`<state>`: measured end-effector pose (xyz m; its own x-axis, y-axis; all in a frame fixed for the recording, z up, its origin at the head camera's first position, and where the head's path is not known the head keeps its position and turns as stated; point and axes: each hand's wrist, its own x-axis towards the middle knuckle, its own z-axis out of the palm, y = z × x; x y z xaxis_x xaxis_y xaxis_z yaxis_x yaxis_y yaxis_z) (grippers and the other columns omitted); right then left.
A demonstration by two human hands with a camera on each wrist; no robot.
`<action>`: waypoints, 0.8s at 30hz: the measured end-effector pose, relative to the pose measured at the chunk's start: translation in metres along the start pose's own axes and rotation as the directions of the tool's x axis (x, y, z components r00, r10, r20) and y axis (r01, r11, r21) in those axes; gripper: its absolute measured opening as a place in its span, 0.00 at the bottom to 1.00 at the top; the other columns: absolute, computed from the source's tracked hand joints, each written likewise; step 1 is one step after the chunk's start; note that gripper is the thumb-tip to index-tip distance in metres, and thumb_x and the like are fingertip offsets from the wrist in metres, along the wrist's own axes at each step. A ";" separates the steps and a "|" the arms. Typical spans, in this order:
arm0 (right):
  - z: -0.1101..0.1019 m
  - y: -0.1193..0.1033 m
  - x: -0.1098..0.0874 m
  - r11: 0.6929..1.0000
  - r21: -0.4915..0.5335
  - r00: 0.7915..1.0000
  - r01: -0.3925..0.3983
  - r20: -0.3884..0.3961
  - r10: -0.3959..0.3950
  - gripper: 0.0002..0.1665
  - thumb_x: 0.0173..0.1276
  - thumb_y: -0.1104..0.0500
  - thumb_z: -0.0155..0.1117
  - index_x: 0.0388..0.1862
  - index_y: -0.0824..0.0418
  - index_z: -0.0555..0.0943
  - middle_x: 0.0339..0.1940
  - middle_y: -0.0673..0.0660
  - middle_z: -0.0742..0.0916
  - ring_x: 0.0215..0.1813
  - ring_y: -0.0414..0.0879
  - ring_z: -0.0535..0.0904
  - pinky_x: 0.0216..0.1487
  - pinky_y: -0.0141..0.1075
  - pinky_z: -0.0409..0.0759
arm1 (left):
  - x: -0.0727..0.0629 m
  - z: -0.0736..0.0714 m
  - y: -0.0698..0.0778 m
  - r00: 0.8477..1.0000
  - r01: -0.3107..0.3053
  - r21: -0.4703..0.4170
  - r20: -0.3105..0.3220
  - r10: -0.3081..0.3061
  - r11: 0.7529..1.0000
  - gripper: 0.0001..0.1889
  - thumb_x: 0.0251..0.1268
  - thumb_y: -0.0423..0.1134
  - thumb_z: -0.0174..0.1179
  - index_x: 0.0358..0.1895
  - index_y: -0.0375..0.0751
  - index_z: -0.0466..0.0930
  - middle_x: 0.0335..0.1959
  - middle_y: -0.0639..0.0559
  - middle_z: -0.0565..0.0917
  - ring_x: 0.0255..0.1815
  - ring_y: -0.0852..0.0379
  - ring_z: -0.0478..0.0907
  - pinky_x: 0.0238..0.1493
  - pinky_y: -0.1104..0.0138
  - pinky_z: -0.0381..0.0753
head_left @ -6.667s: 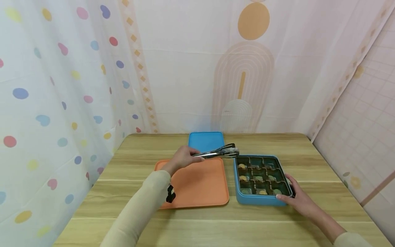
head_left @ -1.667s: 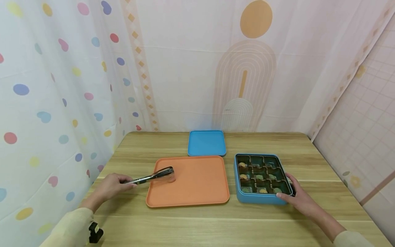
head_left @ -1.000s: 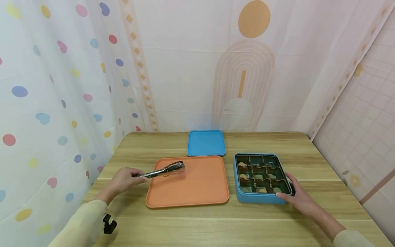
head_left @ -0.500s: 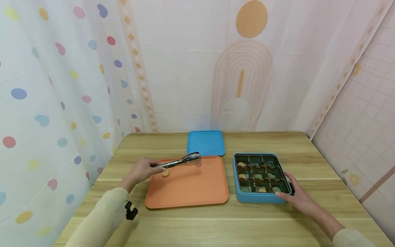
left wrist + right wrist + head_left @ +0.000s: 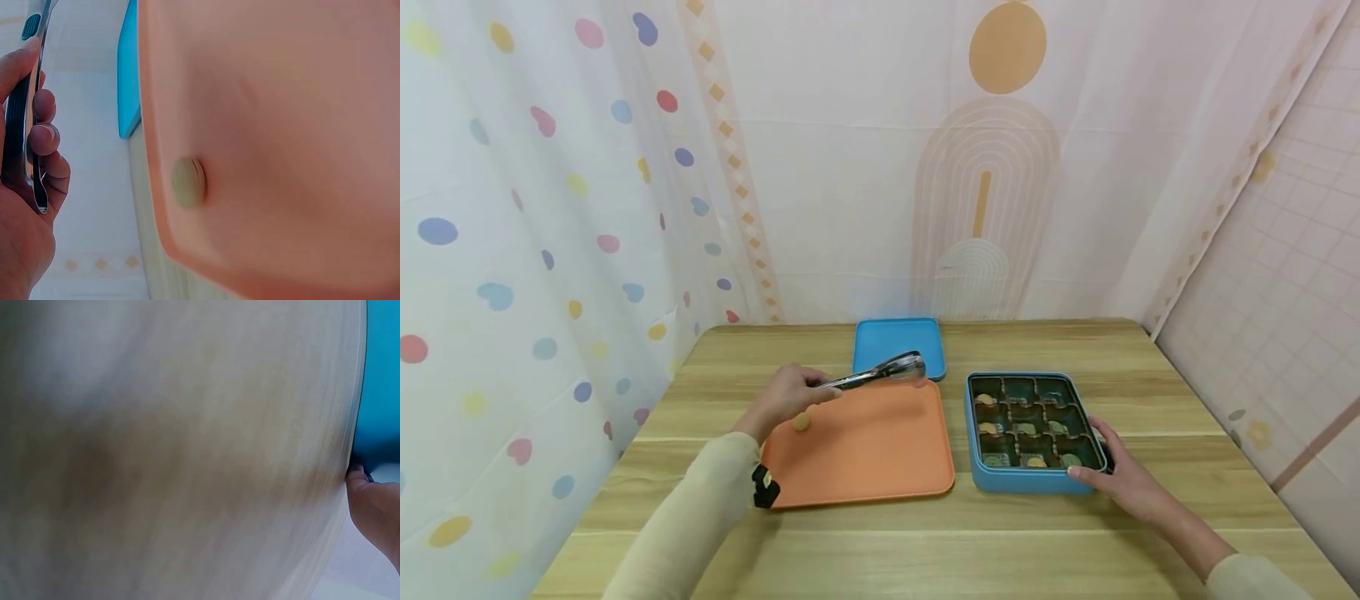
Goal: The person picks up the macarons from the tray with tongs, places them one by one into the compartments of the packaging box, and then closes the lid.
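Observation:
In the head view my left hand [image 5: 786, 396] holds metal tongs [image 5: 876, 373] by the handle, above the far part of the orange tray [image 5: 865, 458]. A small pinkish round piece, like a macaron [image 5: 920, 381], sits at the tongs' tips. A yellowish macaron [image 5: 187, 182] lies on the tray, below the left wrist. My right hand [image 5: 1123, 475] grips the near right corner of a blue box [image 5: 1026, 481], thumb at the rim and fingers along its side. The box's dark nine-pocket insert [image 5: 1030, 412] has yellow and green round pieces in several pockets.
A flat blue lid or small tray [image 5: 895, 332] lies behind the orange tray, partly overlapped by the tongs. Everything stands on a wooden table [image 5: 865, 546], with patterned curtains [image 5: 842, 167] rising behind and at the sides.
My left hand has lifted the tongs with the pinkish macaron off the tray's left part and carried them right and away from me, uncovering the yellowish macaron. The right hand stays on the box.

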<state>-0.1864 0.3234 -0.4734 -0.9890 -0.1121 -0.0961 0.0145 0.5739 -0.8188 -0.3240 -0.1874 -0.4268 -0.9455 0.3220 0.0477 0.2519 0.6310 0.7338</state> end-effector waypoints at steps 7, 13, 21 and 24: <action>0.000 -0.002 -0.001 1.000 0.006 1.000 -0.008 0.003 0.008 0.59 0.71 0.49 0.66 0.81 0.63 0.36 0.74 0.81 0.51 0.72 0.78 0.52 0.62 0.68 0.59 | 0.016 0.013 0.018 1.000 -0.013 -0.044 0.022 0.014 0.999 0.12 0.63 0.52 0.68 0.36 0.47 0.90 0.29 0.45 0.82 0.23 0.55 0.67 0.26 0.62 0.69; 0.001 0.000 -0.001 1.000 0.019 1.000 -0.005 0.000 0.005 0.59 0.70 0.50 0.66 0.81 0.63 0.36 0.73 0.81 0.53 0.71 0.77 0.54 0.63 0.67 0.60 | 0.027 0.026 0.034 0.998 -0.047 -0.038 0.045 0.049 0.998 0.11 0.66 0.50 0.66 0.29 0.48 0.86 0.22 0.50 0.75 0.23 0.55 0.65 0.26 0.63 0.66; 0.001 0.001 0.001 0.999 0.041 1.000 -0.021 0.006 0.020 0.58 0.71 0.50 0.66 0.81 0.61 0.35 0.73 0.80 0.55 0.70 0.74 0.58 0.61 0.62 0.64 | 0.045 0.048 0.054 0.992 -0.098 -0.053 0.069 0.101 0.994 0.09 0.65 0.48 0.67 0.29 0.49 0.87 0.22 0.51 0.79 0.21 0.56 0.66 0.25 0.64 0.67; 0.001 0.002 0.000 0.999 0.035 1.000 -0.021 0.002 0.021 0.58 0.71 0.50 0.65 0.81 0.61 0.36 0.73 0.80 0.54 0.70 0.74 0.58 0.61 0.62 0.65 | 0.052 0.058 0.060 0.989 -0.121 -0.059 0.076 0.126 0.991 0.09 0.65 0.47 0.67 0.30 0.49 0.88 0.23 0.49 0.81 0.22 0.56 0.66 0.25 0.64 0.67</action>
<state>-0.1866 0.3231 -0.4755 -0.9882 -0.1018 -0.1143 0.0403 0.5475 -0.8358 -0.3459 -0.0921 -0.4191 -0.8879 0.4515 0.0877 0.3520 0.5443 0.7614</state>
